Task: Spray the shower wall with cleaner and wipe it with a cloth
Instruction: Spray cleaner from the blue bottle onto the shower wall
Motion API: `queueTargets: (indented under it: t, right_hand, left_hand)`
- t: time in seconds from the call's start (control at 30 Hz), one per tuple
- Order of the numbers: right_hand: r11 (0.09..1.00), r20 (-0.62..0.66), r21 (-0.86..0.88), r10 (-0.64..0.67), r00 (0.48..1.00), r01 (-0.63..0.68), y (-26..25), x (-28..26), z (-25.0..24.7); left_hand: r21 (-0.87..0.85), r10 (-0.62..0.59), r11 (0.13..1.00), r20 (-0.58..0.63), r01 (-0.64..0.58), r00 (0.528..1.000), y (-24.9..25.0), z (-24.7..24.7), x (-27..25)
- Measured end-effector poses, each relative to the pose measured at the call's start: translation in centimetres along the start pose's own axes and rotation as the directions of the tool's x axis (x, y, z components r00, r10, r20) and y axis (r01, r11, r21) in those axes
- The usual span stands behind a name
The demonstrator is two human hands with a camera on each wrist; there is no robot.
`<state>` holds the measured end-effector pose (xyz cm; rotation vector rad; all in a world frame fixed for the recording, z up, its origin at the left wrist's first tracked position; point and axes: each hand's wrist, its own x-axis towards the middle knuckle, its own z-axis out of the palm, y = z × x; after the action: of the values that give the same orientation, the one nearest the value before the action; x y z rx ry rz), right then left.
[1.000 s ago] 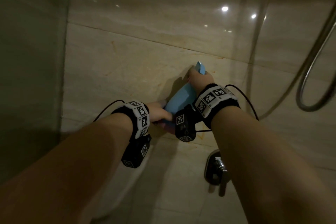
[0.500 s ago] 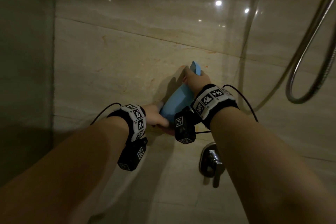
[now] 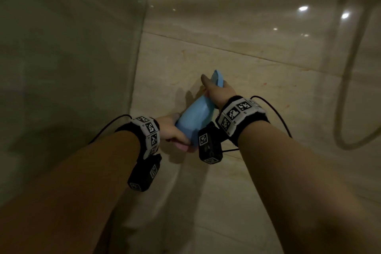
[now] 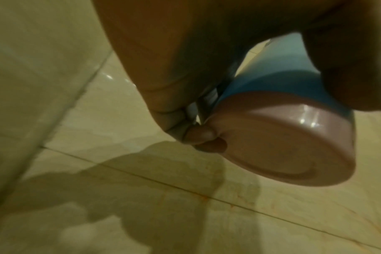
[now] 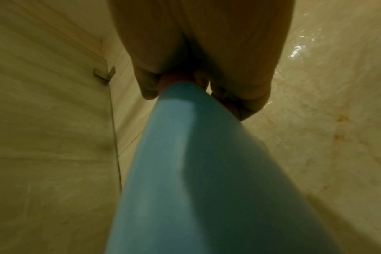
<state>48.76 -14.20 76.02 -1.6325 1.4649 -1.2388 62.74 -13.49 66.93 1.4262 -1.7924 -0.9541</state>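
A light blue spray bottle (image 3: 194, 118) with a pink base (image 4: 278, 142) is held tilted, its head pointing up at the beige tiled shower wall (image 3: 257, 72). My left hand (image 3: 175, 132) grips the bottom of the bottle, fingers curled round its base (image 4: 198, 137). My right hand (image 3: 216, 90) grips the bottle's neck just below the blue spray head (image 3: 218, 79); in the right wrist view the blue body (image 5: 196, 171) fills the middle and my fingers (image 5: 150, 87) wrap its top. No cloth is in view.
A glass partition (image 3: 72, 68) stands at the left, its edge close to my left arm. A metal shower hose (image 3: 350, 88) loops down the wall at the right. Orange stains mark the grout lines (image 4: 205, 197).
The view has swung left: the glass partition now fills the left side and the tap handle below my right arm has left the frame. Both hands keep the same hold on the bottle.
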Motion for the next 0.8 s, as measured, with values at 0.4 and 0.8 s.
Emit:
queueTargets:
  t: [0.4, 0.8]
  right_hand:
    - [0.987, 0.108, -0.151, 0.077, 0.991, -0.060, 0.2, -1.6, -0.9]
    - [0.886, -0.211, -0.384, 0.190, 0.959, -0.260, 2.3, -6.9, -5.7]
  left_hand:
    - [0.048, -0.002, 0.999, -0.039, 0.004, 0.999, -1.8, 0.7, -1.2]
    - [0.288, 0.074, 0.947, 0.225, -0.139, 0.971, 0.1, 8.8, 0.4]
